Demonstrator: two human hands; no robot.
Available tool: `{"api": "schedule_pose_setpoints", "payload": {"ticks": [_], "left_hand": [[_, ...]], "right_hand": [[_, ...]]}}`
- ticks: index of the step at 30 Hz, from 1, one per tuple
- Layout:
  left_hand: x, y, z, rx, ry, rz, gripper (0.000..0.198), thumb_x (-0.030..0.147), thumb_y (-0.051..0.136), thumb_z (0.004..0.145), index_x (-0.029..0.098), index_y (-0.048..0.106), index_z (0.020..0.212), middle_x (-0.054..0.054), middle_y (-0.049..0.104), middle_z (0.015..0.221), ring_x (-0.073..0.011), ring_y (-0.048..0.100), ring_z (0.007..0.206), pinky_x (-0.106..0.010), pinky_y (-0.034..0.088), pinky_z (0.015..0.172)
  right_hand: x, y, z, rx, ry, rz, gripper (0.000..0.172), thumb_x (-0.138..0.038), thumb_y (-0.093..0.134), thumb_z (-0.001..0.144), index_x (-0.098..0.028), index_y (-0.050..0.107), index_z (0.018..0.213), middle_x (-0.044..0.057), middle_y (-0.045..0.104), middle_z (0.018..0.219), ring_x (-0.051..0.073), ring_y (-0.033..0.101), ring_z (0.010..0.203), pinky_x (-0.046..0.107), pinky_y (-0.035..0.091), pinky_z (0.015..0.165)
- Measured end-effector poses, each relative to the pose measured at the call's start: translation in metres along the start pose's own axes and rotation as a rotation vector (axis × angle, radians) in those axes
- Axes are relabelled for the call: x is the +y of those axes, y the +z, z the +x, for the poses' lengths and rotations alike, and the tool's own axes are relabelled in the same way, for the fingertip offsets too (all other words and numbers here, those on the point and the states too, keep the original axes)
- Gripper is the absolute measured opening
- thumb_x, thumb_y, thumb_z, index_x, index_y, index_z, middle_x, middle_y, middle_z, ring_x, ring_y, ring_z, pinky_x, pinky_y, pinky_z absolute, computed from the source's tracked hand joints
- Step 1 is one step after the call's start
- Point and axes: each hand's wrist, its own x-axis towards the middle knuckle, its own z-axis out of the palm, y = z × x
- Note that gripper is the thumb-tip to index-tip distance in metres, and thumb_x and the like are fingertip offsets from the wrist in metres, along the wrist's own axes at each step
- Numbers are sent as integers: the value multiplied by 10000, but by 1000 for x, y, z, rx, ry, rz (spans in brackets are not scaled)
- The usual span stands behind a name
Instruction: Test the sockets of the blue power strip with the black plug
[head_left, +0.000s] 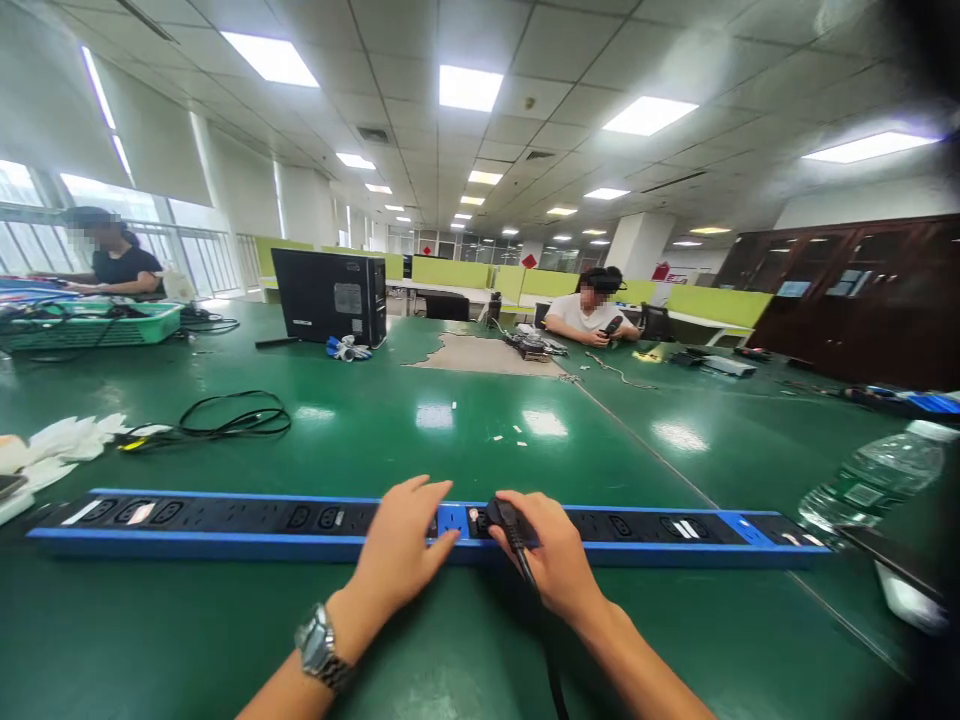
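Note:
A long blue and black power strip lies across the green table in front of me, with rows of sockets along its top. My right hand grips a black power plug over the sockets just right of the strip's middle; whether its pins are inserted cannot be seen. The plug's black cord runs down toward me under the hand. My left hand rests on the strip left of the middle, thumb and fingers apart around its body. A metal watch is on the left wrist.
On the left are a coiled black cable, white gloves and a green basket. A black computer case stands farther back. A water bottle is at right, beside a dark phone-like object. Two people sit beyond.

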Motion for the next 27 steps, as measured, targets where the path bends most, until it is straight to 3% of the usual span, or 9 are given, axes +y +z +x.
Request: {"api": "schedule_pose_setpoints", "payload": {"ticks": [3,5,8,14,18,21,23,25,27], "left_hand": [[-40,-22,-30,43,-120,44,383,263,647,815,206,632,1193,-99,678,1211,-299,586,1187,-516,454,1035],[-51,-31,-42,16,-126,31,398,254,657,809,221,627,1205,-83,656,1259,-288,565,1222,-509,444,1054],[-50,-36,-46,-37,-115,2,426,237,670,802,229,617,1224,-71,630,1306,-285,517,1279,-513,416,1082],[-40,-39,-40,-43,-134,-66,381,252,669,810,219,635,1188,-81,669,1232,-270,587,1185,-481,456,1044],[-29,-31,-35,-14,-92,-81,409,230,622,845,201,588,1252,-105,653,1245,-262,592,1156,-475,460,1023],[-14,-16,-23,-13,-41,-44,485,197,575,874,209,501,1353,-114,610,1304,-272,549,1203,-516,418,1045],[-3,-5,-12,-43,15,-26,532,164,575,862,236,474,1380,-103,603,1310,-281,532,1216,-538,397,1052],[7,5,0,-42,90,-58,476,121,555,859,248,537,1317,-86,647,1229,-264,568,1158,-502,432,1023],[18,14,10,37,173,-146,366,114,519,890,233,597,1227,-83,676,1150,-237,599,1095,-438,471,983]], "right_hand": [[-23,27,10,-41,35,-45,256,-398,538,904,-219,623,1066,71,706,953,221,647,880,358,506,811],[-33,40,12,-50,75,-89,250,-397,513,917,-217,623,1051,72,703,942,221,647,867,351,502,799],[-40,46,12,-53,102,-155,274,-408,481,932,-215,626,1061,79,690,926,213,642,836,331,494,767],[-44,42,14,-114,113,-256,284,-417,479,928,-226,639,1065,71,680,855,210,629,790,318,482,715],[-41,44,12,-174,42,-247,314,-402,516,908,-246,622,1159,94,694,1104,252,607,1008,417,474,887],[-23,34,1,-147,25,-306,568,-494,599,835,-247,519,1340,112,571,1360,295,521,1213,514,376,1036],[1,19,-12,-89,99,-382,688,-584,615,785,-242,493,1370,120,556,1378,319,502,1244,571,315,1070],[30,1,-28,-31,196,-457,676,-640,584,779,-244,542,1325,116,603,1322,331,523,1226,615,291,1066],[56,-16,-45,-43,222,-482,622,-636,546,810,-250,570,1297,104,625,1299,319,536,1227,603,324,1053]]}}
